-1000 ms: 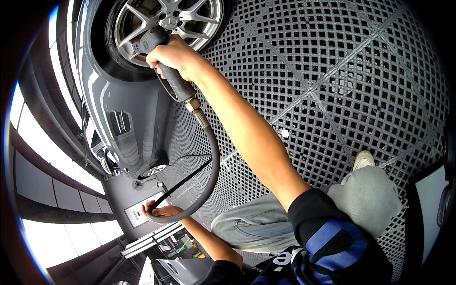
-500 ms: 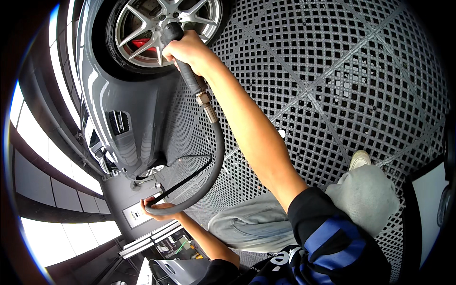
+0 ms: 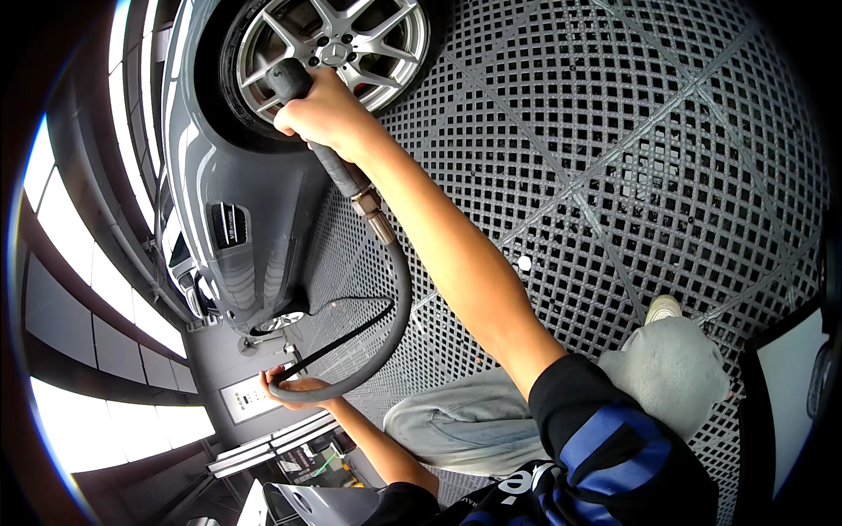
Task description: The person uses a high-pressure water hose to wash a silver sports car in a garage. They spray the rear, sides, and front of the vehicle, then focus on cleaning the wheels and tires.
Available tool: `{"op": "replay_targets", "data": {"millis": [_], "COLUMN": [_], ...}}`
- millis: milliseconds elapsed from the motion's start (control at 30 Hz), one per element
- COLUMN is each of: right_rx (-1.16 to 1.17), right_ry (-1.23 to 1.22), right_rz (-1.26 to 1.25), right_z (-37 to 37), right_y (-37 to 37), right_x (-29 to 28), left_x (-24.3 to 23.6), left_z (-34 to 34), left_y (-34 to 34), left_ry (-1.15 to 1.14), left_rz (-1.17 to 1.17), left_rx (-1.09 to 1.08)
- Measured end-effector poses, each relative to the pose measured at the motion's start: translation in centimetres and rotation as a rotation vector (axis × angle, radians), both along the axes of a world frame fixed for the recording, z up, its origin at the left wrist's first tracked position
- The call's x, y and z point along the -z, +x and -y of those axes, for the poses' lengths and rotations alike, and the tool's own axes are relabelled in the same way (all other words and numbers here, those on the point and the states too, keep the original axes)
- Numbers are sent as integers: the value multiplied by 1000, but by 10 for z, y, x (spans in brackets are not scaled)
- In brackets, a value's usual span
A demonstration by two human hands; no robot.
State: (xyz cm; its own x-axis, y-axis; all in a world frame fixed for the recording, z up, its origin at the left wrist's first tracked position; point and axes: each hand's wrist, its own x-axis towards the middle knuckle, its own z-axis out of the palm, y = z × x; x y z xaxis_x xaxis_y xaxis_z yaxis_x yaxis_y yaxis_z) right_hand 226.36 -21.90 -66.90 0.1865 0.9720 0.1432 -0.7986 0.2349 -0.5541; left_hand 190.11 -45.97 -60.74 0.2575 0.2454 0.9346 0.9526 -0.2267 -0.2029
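Note:
My right hand (image 3: 328, 112), arm stretched far out, is wrapped round the grip of a black pressure-washer spray gun (image 3: 289, 81). The gun's rounded black head is in front of the car's silver spoked wheel (image 3: 373, 37); no water shows coming from it. A brass-coloured coupling (image 3: 369, 210) joins the grip to a thick dark hose (image 3: 403, 302). That hose curves down to my left hand (image 3: 294, 387), which is closed round a bend of it at the lower left. From there the hose runs off toward the car's far wheel.
A grey car (image 3: 272, 184) stands along the left, its second wheel (image 3: 282, 322) farther off. Dark grid flooring (image 3: 605, 158) is wet in places and has a small white spot (image 3: 524, 263). My bent knee (image 3: 667, 373) is at the lower right. Shelves with small items (image 3: 307, 458) stand lower left.
My right hand and the spray gun have shifted left and slightly down across the wheel, baring its hub. The view has shifted a little; my left hand keeps hold of the hose.

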Motion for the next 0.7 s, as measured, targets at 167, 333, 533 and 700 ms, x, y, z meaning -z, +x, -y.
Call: {"op": "replay_targets", "data": {"millis": [167, 333, 533, 700], "right_rx": [107, 164, 119, 170], "right_ry": [-39, -61, -97, -142], "right_rz": [40, -22, 13, 35], "right_z": [-1, 2, 5, 10], "right_y": [8, 16, 26, 27], "right_x": [-1, -4, 7, 13], "left_x": [0, 1, 2, 3], "left_z": [2, 5, 5, 5], "left_y": [-5, -2, -2, 3], "left_ry": [-13, -45, -105, -114], "left_rz": [-18, 25, 120, 156], "left_rx": [-35, 8, 20, 34]}}
